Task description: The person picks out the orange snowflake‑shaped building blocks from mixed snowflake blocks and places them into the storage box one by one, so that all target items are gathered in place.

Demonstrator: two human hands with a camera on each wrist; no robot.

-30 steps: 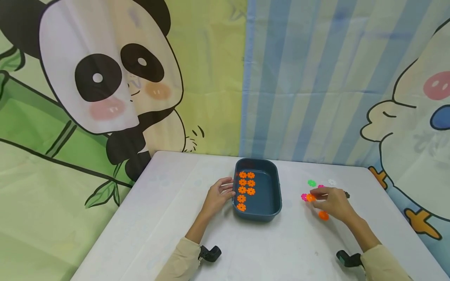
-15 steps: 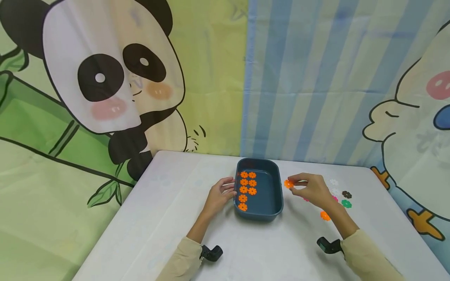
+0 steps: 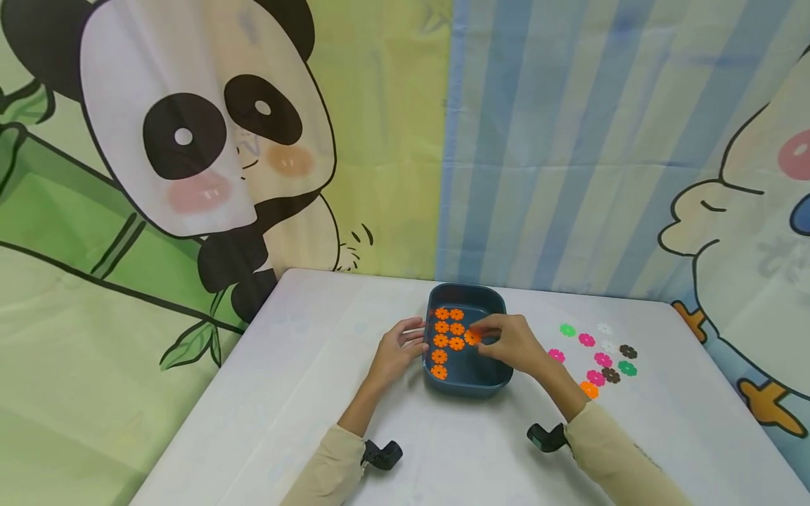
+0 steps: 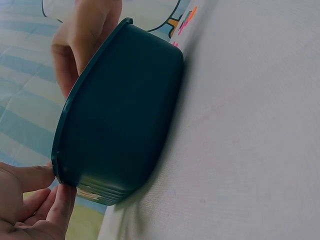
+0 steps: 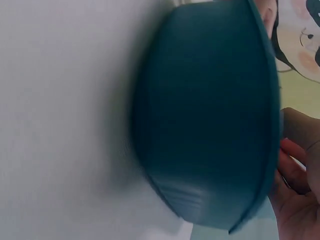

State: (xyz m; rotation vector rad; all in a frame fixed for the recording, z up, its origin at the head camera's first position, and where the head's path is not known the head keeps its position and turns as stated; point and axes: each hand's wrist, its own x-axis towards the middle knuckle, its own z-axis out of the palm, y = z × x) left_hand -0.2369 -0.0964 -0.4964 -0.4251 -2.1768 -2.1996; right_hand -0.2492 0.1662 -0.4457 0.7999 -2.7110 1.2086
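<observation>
A dark blue rectangular tray (image 3: 477,383) stands on the white table. Inside it, several orange flower-shaped discs (image 3: 440,340) lie flat in two columns along the left side. My right hand (image 3: 515,344) reaches over the right rim and pinches one more orange flower-shaped disc (image 3: 471,337) between thumb and fingers, low over the tray floor, right of the second column; contact with the floor cannot be told. My left hand (image 3: 394,349) rests its extended fingertips against the tray's left side; in the left wrist view, its fingers (image 4: 60,202) touch the wall near the rim.
Right of the tray lie loose flower-shaped discs: several pink ones (image 3: 586,340), green (image 3: 627,367), brown (image 3: 628,351), white (image 3: 605,329), and an orange one (image 3: 589,390) near the right forearm. A patterned curtain (image 3: 544,140) hangs behind the table (image 3: 354,295).
My right hand has picked an orange flower-shaped disc from the loose group and carried it left, into the tray. My left hand has stayed at the tray's left side.
</observation>
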